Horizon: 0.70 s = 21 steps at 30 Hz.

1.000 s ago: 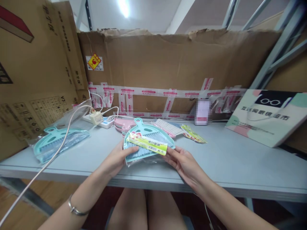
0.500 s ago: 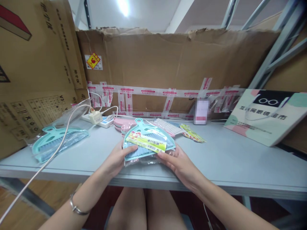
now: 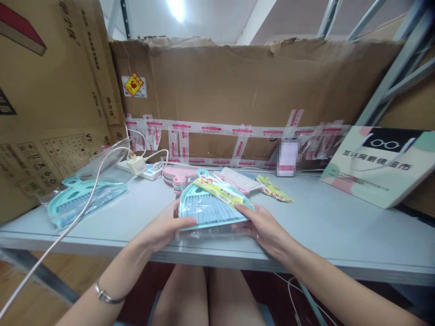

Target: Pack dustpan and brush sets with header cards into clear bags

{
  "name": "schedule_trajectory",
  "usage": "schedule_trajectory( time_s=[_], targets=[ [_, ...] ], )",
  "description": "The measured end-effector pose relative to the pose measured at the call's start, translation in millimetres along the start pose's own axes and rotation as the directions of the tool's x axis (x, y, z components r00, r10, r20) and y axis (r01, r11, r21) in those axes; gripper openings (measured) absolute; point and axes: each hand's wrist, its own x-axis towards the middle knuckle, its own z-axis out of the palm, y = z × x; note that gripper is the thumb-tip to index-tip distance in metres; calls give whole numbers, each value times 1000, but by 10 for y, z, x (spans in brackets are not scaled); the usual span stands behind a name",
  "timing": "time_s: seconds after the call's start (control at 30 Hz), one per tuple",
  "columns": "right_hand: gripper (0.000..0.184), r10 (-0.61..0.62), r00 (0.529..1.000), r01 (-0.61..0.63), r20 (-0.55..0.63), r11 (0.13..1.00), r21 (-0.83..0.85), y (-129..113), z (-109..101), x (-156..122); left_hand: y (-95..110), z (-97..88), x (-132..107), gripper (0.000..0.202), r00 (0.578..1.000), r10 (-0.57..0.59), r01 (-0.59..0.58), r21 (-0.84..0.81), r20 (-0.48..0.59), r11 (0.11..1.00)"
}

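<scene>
Grey smooth table (image 3: 340, 226), taped cardboard wall (image 3: 238, 90) behind. Left hand (image 3: 159, 228) and right hand (image 3: 261, 226) each clasp a teal plastic dustpan set (image 3: 210, 210), clear-bagged.

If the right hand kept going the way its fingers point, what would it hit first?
The right hand points left and away; its fingers already touch the bagged teal dustpan, so that comes first. Past it probably lies the pink stack, though depth is unclear.
</scene>
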Motion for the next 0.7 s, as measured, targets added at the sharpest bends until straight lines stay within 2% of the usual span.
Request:
schedule_trajectory(
  time_s=[0.1,0.17,0.37,0.43,0.53,0.6,0.67,0.7],
  targets=[
    [14,7,1000,-7,9,1000,17,-5,-28,-25,17,-36,-35,67,997,24,-25,14,78,1000],
    [11,5,999,-7,49,999,45,-1,-63,-46,22,-49,-48,65,996,40,-40,8,83,999],
    [23,12,974,-35,228,995,95,22,-196,-51,-35,-66,-35,67,997,12,-8,50,-80,999],
    [21,21,980,-42,199,994,99,34,-203,-38,-67,-55,-19,73,990,6,1,47,-140,999],
    [11,50,995,-59,87,993,104,47,-168,-32,-102,-21,-1,88,981,10,5,75,-193,997],
    [14,53,998,-56,32,993,102,45,-136,-44,-113,-11,-8,96,974,12,18,130,-228,991],
    [18,49,999,-50,8,993,104,35,-114,-61,-112,-31,-40,104,977,32,9,190,-210,982],
    [19,50,999,-50,-2,993,107,27,-110,-69,-108,-54,-64,109,987,46,-11,220,-157,975]
  ],
)
